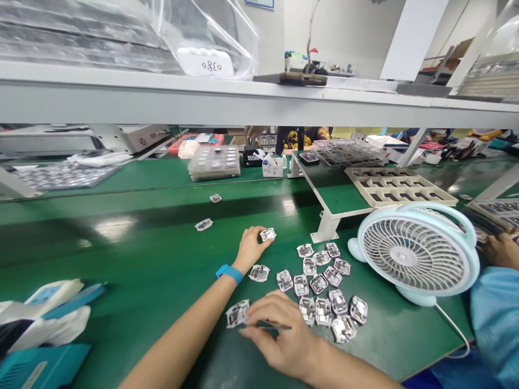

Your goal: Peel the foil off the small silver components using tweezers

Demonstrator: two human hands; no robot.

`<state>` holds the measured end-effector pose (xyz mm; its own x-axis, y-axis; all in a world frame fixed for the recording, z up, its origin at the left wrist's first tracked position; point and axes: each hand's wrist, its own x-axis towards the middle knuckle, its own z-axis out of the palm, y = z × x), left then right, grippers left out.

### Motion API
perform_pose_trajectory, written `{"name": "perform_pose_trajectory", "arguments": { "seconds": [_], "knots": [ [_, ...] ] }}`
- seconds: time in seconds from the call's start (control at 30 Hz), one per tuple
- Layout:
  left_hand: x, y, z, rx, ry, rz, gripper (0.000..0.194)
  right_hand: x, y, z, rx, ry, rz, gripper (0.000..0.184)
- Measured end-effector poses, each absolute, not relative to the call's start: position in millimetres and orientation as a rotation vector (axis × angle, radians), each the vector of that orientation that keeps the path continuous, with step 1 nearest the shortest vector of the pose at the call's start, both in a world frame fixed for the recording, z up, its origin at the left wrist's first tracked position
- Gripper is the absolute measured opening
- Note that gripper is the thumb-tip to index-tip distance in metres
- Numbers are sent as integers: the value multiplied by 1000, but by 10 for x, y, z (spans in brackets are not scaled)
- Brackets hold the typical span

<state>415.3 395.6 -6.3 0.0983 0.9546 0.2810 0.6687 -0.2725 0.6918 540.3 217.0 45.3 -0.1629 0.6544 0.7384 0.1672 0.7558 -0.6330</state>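
Observation:
My left hand [250, 247], with a blue band [230, 273] at its wrist, is stretched forward and pinches a small silver electronic module [267, 234] by its edge, at the green bench top. Closer to me, my right hand [284, 335] is closed, thumb and fingers together around a thin grey tool [270, 325] that is mostly hidden; its exact kind cannot be made out. Just left of those fingertips lies another module [238, 313], and whether they touch is unclear. A further module [259, 273] rests between my two hands. Several similar modules [323, 310] lie grouped to the right.
A pale blue fan [413, 256] stands at right, beside a co-worker's blue sleeve [494, 319]. Behind it, a raised green stand [336, 194] bears a cream tray [399, 186]. Two loose modules lie farther back left. A white shelf [227, 102] crosses overhead. Teal equipment [44, 367] sits front left.

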Motion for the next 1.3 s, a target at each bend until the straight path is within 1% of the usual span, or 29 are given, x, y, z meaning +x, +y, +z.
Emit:
{"name": "perform_pose_trajectory", "arguments": {
  "seconds": [0.23,0.43,0.63,0.8,1.07,1.3],
  "knots": [
    [4076,3619,-71,1711,1356,1161,32,5444,2202,424,-760,-1603,594,2],
    [3936,3088,64,1468,1177,1143,53,5483,2249,385,-905,-1469,748,4],
    [3842,2517,255,1179,1055,1094,57,5466,2323,273,-959,-1268,940,4],
    [3815,2242,318,992,1017,1078,60,5428,2333,233,-999,-1211,1035,7],
    [3833,2173,359,974,977,1074,60,5378,2330,221,-956,-1053,1218,15],
    [3759,2197,402,867,953,1069,61,5384,2315,249,-927,-1044,1237,19]
  ]
}}
